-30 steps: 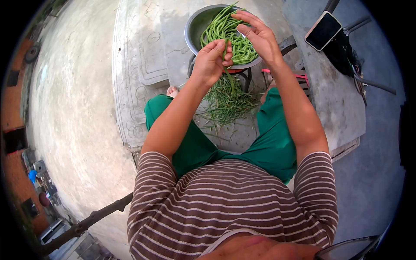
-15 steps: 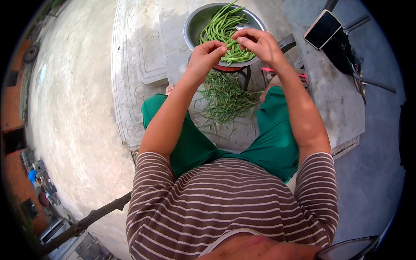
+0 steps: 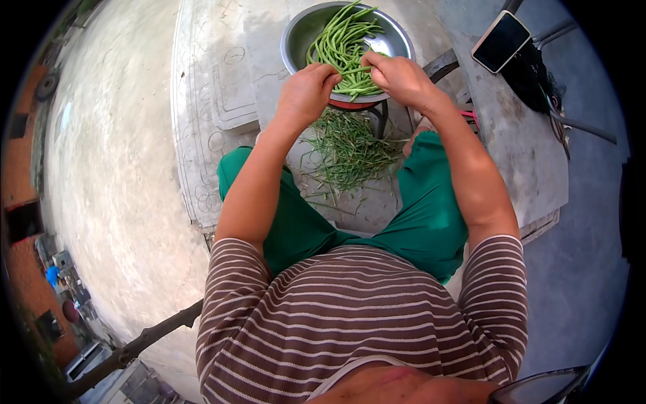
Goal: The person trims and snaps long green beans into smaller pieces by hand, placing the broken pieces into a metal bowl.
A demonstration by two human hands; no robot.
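A green bean [image 3: 354, 70] stretches level between my two hands, above the near part of a metal bowl [image 3: 291, 48]. My left hand [image 3: 306, 92] pinches its left end between thumb and curled fingers. At the other end my right hand [image 3: 402, 81] grips it with the fingers folded in. Long green beans [image 3: 340, 37] lie heaped in the bowl, mostly toward its left and middle. The fingertips of both hands are partly hidden behind the knuckles.
Below the bowl, a pile of green trimmings [image 3: 353, 151] lies on the ground between my legs. The bowl rests on a dark-legged stand [image 3: 381, 121]. To the right, a phone [image 3: 501, 42] sits beside a black bag [image 3: 527, 77] on a stone slab [image 3: 501, 128].
My hands have moved apart, the left one outward and slightly down. The bean now spans the gap between them, and my fingers are curled more tightly.
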